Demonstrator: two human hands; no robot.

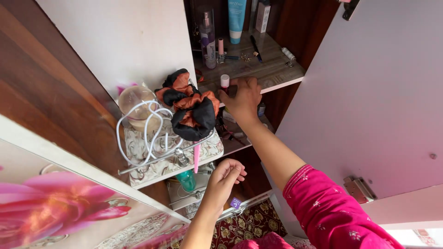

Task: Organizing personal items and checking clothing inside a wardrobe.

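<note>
- Near the centre top of the frame, the right hand (243,97) is reaching up to the edge of a wooden shelf (277,74), its fingertips pinching a small bottle (224,83).
- The small bottle is standing upright at the shelf's front edge; it is showing a pale pink cap over a darker red body, most of which the fingers are hiding.
- The arm is wearing a bright pink sleeve (330,212) with small pale flowers, running down to the lower right.
- Lower centre, the left hand (224,177) is hovering with its fingers curled loosely inward, thumb close to the forefinger; I cannot tell whether it is gripping anything.
- Just left of the bottle, a black and orange cloth bundle (191,108) is lying on a patterned door rack (173,154), beside a looped white cable (147,131).
- Further back on the shelf, a tall clear spray bottle (207,39) and a turquoise tube (236,20) are standing upright.
</note>
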